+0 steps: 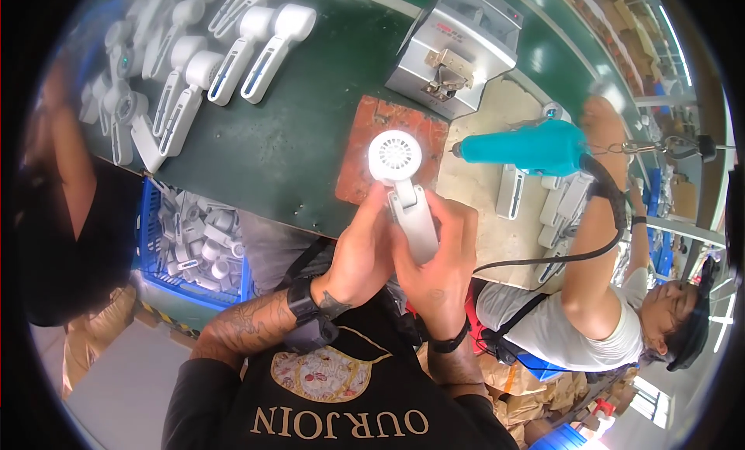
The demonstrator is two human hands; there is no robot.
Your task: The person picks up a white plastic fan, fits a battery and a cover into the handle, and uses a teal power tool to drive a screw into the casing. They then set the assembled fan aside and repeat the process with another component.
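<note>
White handheld fan (pixel 412 207), slotted grille (pixel 396 156) upward

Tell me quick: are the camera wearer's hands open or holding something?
Left hand: closed on the white handheld fan.
Right hand: closed on the same fan, at its handle.

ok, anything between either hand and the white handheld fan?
Nothing visible: left hand and right hand both hold the white handheld fan directly. The teal power screwdriver hangs off to the right.
</note>
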